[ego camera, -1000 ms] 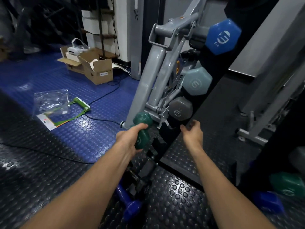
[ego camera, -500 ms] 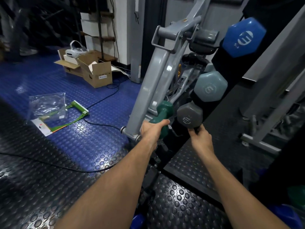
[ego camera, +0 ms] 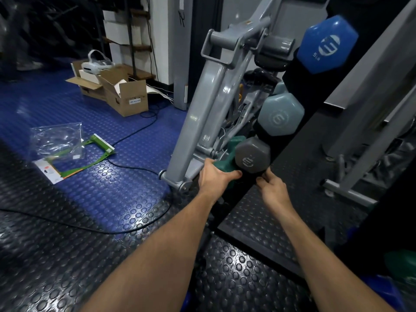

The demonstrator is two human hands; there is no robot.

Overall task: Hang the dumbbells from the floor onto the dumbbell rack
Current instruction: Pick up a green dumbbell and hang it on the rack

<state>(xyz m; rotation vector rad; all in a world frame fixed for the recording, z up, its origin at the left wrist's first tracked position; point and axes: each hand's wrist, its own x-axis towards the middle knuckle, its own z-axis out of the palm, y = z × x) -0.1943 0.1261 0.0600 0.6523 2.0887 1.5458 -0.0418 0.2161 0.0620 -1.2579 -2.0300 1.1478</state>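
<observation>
Studded rubber gym floor [ego camera: 126,194], left hand [ego camera: 215,176] gripping green dumbbell [ego camera: 227,158] beside grey dumbbell [ego camera: 252,157] on black dumbbell rack [ego camera: 315,97], right hand [ego camera: 273,188] fingers curled at rack's lower edge, grasp unclear.

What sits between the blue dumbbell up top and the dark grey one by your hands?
Head view: a light grey-green dumbbell between the blue dumbbell and dark grey dumbbell.

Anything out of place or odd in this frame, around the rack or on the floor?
Yes, loose clutter on the floor left of the rack: a clear plastic bag lying over a green card sheet, an open cardboard box and a black cable trailing across the mat. The racked dumbbells look orderly.
</observation>
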